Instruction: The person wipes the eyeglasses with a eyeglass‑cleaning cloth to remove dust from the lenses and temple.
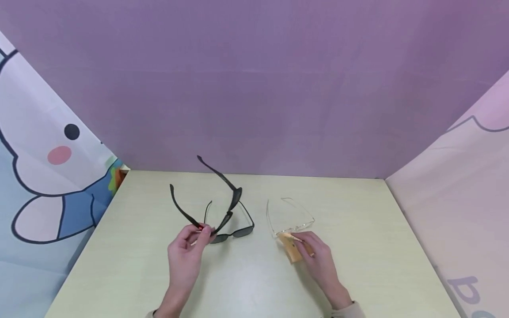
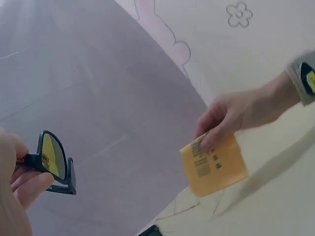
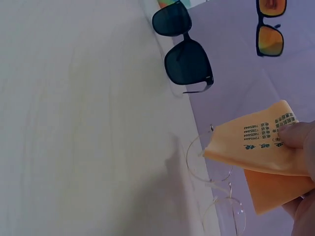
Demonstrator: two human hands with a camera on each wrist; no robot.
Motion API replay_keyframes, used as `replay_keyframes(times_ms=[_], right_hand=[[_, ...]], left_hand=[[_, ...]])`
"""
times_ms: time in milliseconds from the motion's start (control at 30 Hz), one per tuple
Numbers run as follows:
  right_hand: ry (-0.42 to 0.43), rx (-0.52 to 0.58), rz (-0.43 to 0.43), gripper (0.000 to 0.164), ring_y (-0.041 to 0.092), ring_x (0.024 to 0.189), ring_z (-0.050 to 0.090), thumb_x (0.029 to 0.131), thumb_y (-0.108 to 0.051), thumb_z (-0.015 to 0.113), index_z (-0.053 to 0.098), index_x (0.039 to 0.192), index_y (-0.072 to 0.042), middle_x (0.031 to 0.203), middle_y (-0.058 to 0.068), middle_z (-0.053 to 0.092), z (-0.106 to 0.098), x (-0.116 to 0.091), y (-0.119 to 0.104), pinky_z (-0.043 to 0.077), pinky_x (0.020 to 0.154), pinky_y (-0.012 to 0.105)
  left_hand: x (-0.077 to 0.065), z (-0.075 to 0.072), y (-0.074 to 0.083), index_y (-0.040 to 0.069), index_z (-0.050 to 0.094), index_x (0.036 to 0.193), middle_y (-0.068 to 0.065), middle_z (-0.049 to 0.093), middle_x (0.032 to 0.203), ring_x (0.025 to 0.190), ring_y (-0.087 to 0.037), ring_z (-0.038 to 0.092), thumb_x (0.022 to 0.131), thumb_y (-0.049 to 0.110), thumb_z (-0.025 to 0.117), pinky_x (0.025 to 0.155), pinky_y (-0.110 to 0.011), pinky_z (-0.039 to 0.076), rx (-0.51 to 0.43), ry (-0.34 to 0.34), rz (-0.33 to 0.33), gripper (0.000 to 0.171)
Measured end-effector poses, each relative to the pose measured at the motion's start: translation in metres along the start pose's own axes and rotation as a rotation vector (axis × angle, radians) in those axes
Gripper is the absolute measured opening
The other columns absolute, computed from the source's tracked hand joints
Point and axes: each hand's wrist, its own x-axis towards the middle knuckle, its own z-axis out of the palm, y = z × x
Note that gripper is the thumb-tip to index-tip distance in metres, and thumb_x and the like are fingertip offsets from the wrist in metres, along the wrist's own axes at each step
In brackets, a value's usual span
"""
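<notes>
Black-rimmed sunglasses (image 1: pixel 235 198) hang above the bench (image 1: pixel 381 247), left of its middle, the fingers of the left hand (image 1: pixel 187 256) pinching them near one hinge. The right hand (image 1: pixel 320 260) pinches a folded orange cloth (image 1: pixel 291 251) over the bench. Just beyond, thin-rimmed eyeglasses (image 1: pixel 296 228) rest towards the far edge; dark-lensed sunglasses (image 1: pixel 242 231) rest beside them, nearer the left edge

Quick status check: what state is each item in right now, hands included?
Left hand: pinching sunglasses
Held sunglasses: arms open, raised
Other sunglasses: arms open, on table
Thin-rimmed glasses: arms open, on table
Orange cloth: folded over, printed
Right hand: pinching cloth
</notes>
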Motion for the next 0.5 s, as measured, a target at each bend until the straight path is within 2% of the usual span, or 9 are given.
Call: replay_keyframes(times_ms=[100,200,333,400,500], right_hand=[[0.019,0.022,-0.002,0.038,0.019,0.09,0.073,0.079,0.017,0.077,0.075,0.11,-0.004,0.101,0.006,0.075,0.002,0.004,-0.005,0.057,0.087,0.013],[0.046,0.054,-0.005,0.039,0.018,0.09,0.072,0.079,0.019,0.076,0.074,0.111,-0.002,0.101,0.008,0.075,0.004,0.009,-0.01,0.058,0.079,0.012],[0.09,0.11,-0.006,0.037,0.015,0.089,0.071,0.08,0.02,0.074,0.074,0.111,0.0,0.099,0.012,0.074,0.007,0.015,-0.017,0.057,0.063,0.012],[0.11,0.129,0.001,0.035,0.012,0.089,0.07,0.082,0.02,0.072,0.074,0.111,0.001,0.099,0.014,0.074,0.008,0.017,-0.021,0.057,0.061,0.013],[0.14,0.149,0.026,0.032,0.007,0.09,0.069,0.084,0.019,0.071,0.073,0.112,0.002,0.1,0.016,0.074,0.01,0.021,-0.026,0.057,0.066,0.011]], left_hand=[[-0.003,0.007,-0.002,-0.016,0.061,0.095,-0.007,0.077,0.089,0.084,-0.018,0.078,0.097,-0.009,0.063,0.083,-0.036,0.062,-0.054,-0.04,-0.039,0.008],[-0.006,0.013,-0.004,-0.016,0.061,0.097,-0.008,0.076,0.09,0.086,-0.02,0.078,0.098,-0.006,0.063,0.085,-0.038,0.062,-0.107,-0.07,-0.068,0.01],[-0.007,0.021,-0.007,-0.007,0.066,0.098,-0.007,0.075,0.093,0.089,-0.021,0.078,0.1,-0.004,0.061,0.087,-0.039,0.062,-0.201,-0.111,-0.1,0.006],[-0.007,0.024,-0.008,-0.001,0.068,0.098,-0.005,0.074,0.094,0.089,-0.019,0.078,0.101,-0.004,0.06,0.088,-0.04,0.061,-0.245,-0.135,-0.121,0.009],[-0.007,0.029,-0.01,0.008,0.069,0.098,-0.002,0.074,0.096,0.089,-0.017,0.078,0.102,-0.002,0.059,0.09,-0.04,0.061,-0.293,-0.176,-0.147,0.015]])
